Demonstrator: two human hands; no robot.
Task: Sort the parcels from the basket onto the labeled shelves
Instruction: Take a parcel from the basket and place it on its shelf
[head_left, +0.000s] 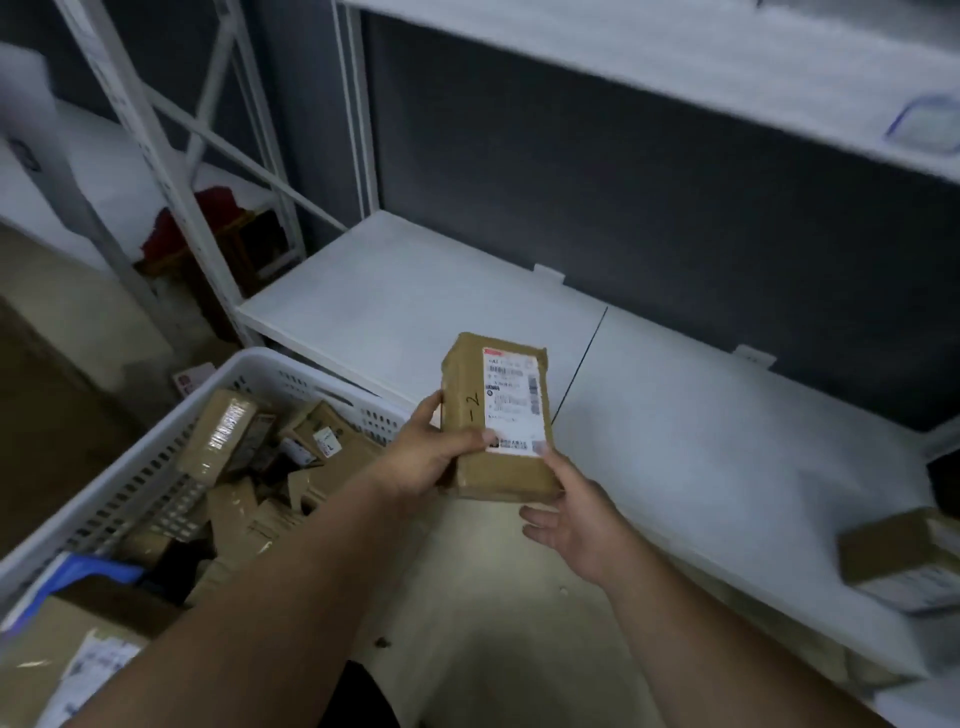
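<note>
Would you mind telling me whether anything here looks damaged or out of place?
Nothing looks damaged. The parcel held by both hands looks intact, with its label flat. The parcels in the basket lie jumbled at all angles, and one parcel sits askew at the shelf's front edge.

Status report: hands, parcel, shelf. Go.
Left hand grips parcel; right hand supports its near end. Parcel over basket edge, short of shelf. Nothing in the way.
</note>
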